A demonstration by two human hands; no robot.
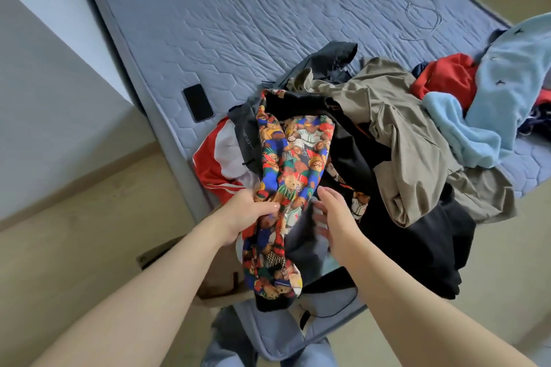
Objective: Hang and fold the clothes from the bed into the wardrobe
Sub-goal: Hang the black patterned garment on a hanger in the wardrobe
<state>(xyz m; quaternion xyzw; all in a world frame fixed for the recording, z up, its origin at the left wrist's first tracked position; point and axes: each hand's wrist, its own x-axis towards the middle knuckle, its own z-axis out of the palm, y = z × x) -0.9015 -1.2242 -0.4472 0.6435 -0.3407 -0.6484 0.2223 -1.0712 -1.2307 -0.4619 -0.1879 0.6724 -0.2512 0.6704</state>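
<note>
A pile of clothes lies on the near corner of the blue quilted bed. On top is a garment with a colourful teddy-bear print and black lining. My left hand grips a bunched fold of that print near its lower part. Just to the right, my right hand has its fingers straight and touches the dark fabric beside the print. Also in the pile are a khaki jacket, a black garment, a red-and-white piece, a light blue fleece and a red garment.
A black phone lies on the bed's left edge, left of the pile. A thin cord loops on the far part of the bed. Light wooden floor and a white wall are to the left.
</note>
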